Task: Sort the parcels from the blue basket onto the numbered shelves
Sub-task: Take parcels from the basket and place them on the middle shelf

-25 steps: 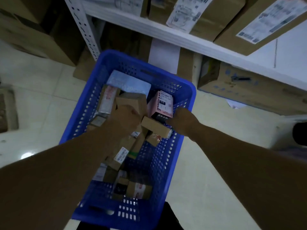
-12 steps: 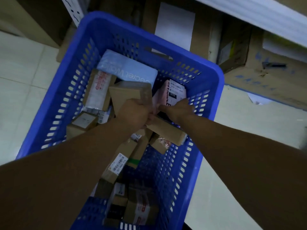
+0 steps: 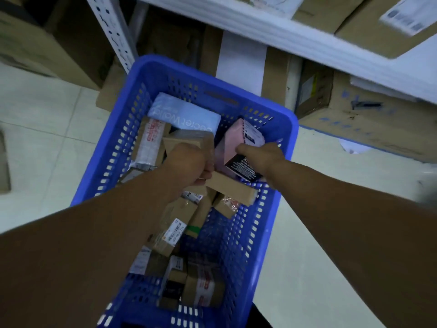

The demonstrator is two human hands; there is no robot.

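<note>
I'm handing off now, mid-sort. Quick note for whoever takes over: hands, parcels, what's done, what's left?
Left hand: curled round a brown cardboard box inside the blue basket.
Right hand: grips the pink box near its black end, also in the basket.
Done: both boxes gripped; neither is out of the basket.
Left: shelve both on the white shelf unit ahead; no shelf numbers are visible here. Many parcels remain, including a light blue parcel at the far end.

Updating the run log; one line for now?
left hand grips brown box | right hand grips pink box | in blue basket
</note>
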